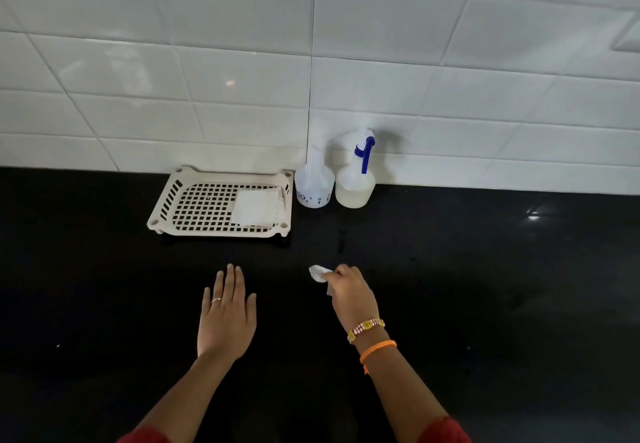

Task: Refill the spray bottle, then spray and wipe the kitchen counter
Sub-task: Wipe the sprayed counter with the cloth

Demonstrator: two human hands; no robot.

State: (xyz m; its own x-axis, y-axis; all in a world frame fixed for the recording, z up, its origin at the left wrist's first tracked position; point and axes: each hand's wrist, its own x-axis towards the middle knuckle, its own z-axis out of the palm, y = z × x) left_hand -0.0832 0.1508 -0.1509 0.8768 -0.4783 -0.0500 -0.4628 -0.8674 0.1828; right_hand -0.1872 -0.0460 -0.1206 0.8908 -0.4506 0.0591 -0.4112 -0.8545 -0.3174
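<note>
Wiping at lower centre, my right hand (349, 290) pinches a small white cloth (319, 273), perhaps tissue, on the black counter (502, 286); my left hand (227, 314) lies spread flat. A wider sweep could topple the spray bottle (356, 174) standing mid-frame against the tiles, and so little cloth may merely smear.

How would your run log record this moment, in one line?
phase: wiping | right hand: gripping wipe | left hand: flat on counter | spray bottle: by wall

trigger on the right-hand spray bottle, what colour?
Blue: the trigger on the spray bottle by the tiled wall, clearest in the head view.
</note>
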